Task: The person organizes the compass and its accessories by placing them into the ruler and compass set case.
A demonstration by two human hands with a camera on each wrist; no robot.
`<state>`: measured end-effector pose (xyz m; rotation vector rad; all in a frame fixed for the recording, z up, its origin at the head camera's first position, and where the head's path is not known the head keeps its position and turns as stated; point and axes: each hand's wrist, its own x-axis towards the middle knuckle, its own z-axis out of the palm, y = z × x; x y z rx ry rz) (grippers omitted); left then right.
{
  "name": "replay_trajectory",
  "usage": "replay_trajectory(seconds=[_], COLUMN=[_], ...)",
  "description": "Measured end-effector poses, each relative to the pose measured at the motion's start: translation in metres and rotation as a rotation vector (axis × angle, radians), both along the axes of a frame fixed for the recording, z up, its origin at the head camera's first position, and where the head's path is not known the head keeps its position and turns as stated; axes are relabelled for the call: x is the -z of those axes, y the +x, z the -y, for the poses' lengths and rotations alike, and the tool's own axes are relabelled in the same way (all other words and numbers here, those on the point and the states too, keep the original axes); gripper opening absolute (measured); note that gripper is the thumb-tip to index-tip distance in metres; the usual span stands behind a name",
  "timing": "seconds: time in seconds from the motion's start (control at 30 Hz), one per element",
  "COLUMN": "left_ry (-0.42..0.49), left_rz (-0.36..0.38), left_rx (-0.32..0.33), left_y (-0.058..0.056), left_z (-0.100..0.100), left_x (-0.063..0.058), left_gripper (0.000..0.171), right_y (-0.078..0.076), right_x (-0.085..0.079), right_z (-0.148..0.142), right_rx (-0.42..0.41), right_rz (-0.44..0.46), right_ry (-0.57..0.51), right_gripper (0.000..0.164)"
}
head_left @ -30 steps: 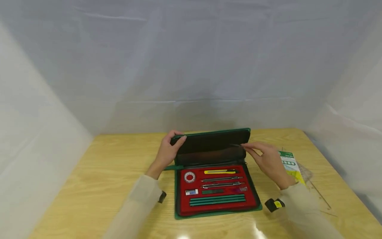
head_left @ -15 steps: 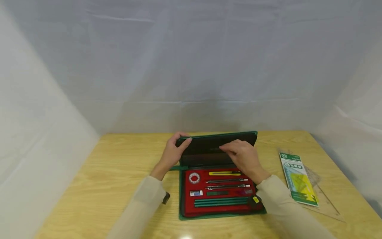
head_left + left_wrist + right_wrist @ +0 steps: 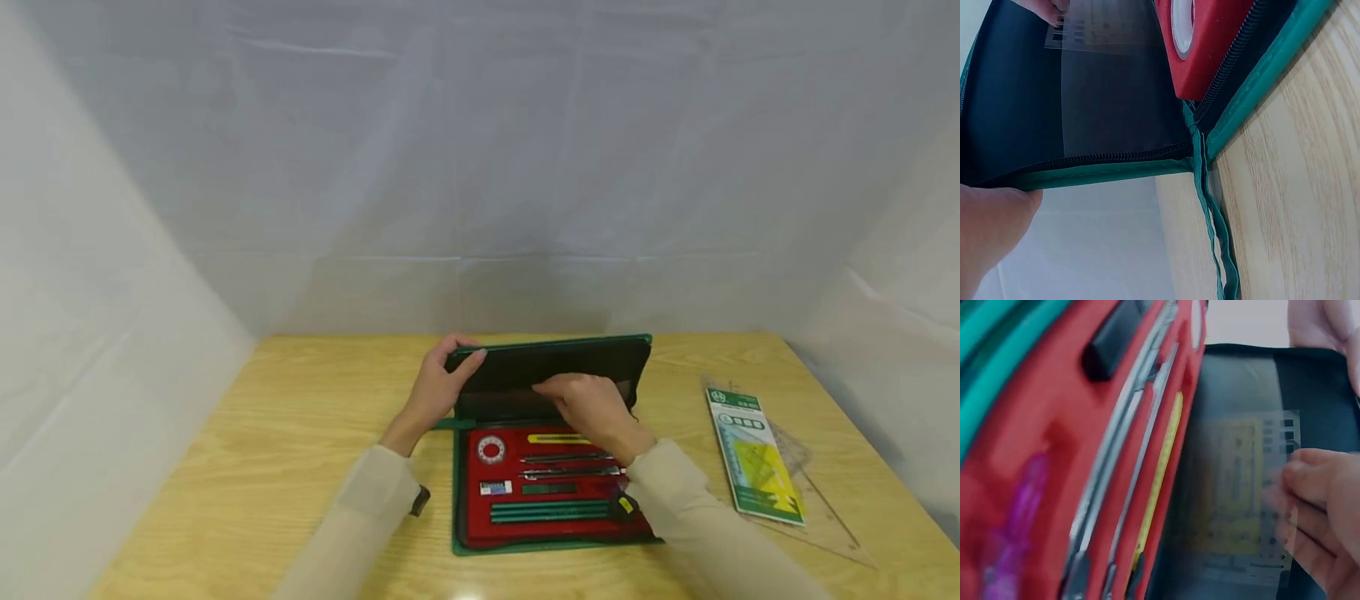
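Observation:
A green zip case (image 3: 555, 358) stands unfolded on the table, its dark lid raised behind a red tray (image 3: 547, 542). My left hand (image 3: 435, 387) grips the lid's upper left corner, thumb on the inner side. My right hand (image 3: 596, 412) is in front of the lid, pinching the edge of a clear drawing template (image 3: 1235, 481) with cut-out shapes. Most of that template lies behind the clear pocket (image 3: 1122, 100) on the lid's inside; its held edge sticks out. My right forearm hides the tray's right part in the head view.
In the tray sit a yellow cutter (image 3: 558, 439), a round white ring (image 3: 491, 450), compasses (image 3: 573, 473), an eraser (image 3: 496, 487) and green pencils (image 3: 551, 512). To the right lie a green-white packet (image 3: 753, 458) and clear set squares (image 3: 843, 533).
My right hand has moved left from the lid's right end, then lower towards the pocket, carrying the template. My left hand keeps its grip on the lid.

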<state>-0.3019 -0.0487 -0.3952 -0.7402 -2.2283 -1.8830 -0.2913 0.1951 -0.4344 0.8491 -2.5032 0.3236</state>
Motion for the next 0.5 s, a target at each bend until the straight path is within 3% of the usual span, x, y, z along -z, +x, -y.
replay_trajectory(seconds=[0.1, 0.23, 0.5], left_ry=[0.004, -0.001, 0.015], left_rz=[-0.002, 0.002, 0.014], left_rx=[0.003, 0.012, 0.009], left_y=[0.000, -0.001, -0.023], left_z=[0.000, -0.003, -0.003], left_x=[0.000, 0.002, 0.026], left_gripper=[0.017, 0.017, 0.022], right_y=[0.001, 0.008, 0.019], right_x=[0.004, 0.009, 0.007], right_z=[0.002, 0.002, 0.002], right_rx=[0.000, 0.012, 0.130], right_rz=[0.035, -0.007, -0.047], right_ry=[0.026, 0.052, 0.151], right_gripper=[0.021, 0.022, 0.033])
